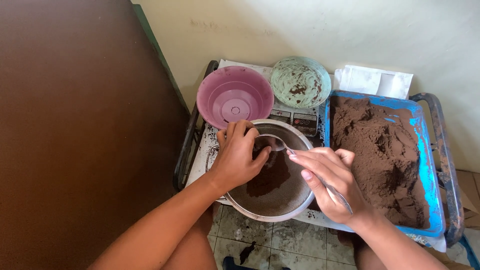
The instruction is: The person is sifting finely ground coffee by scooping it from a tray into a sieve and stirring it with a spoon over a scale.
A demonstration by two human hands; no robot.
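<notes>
**Two hands over a round sieve of brown powder**

At the far left we see a brown door [75, 125] with a green edge, standing beside the cream wall [310, 30]. Next comes a pink plastic bowl [234, 96], empty and upright, resting on the metal stand [186, 150] with its dark tubular frame.

Our left hand [239, 154] sits just below the pink bowl, fingers curled down over the rim of the round mesh sieve [272, 200], gripping its near-left edge; the fingertips dip inside. The sieve holds a patch of brown powder [270, 177] on its mesh, near the middle.

Behind the sieve stands a pale green bowl [300, 81], smeared with brown residue. Between it and the sieve lies a flat white surface carrying small dark rectangular labels [304, 121] with red round marks; their print is too small to make out.

Our right hand [332, 182] holds a metal spoon [272, 141], fingers closed narrowly around the handle, thumb on top, the bowl of the spoon pointing left over the sieve and touching the left fingertips.

Further right, a blue rectangular tray [430, 180] is heaped with brown powder. Behind it, against the wall, lies a white folded package [375, 81], flat and rectangular. The stand's rusty blue handle [445, 160] runs along the tray's right side.
</notes>
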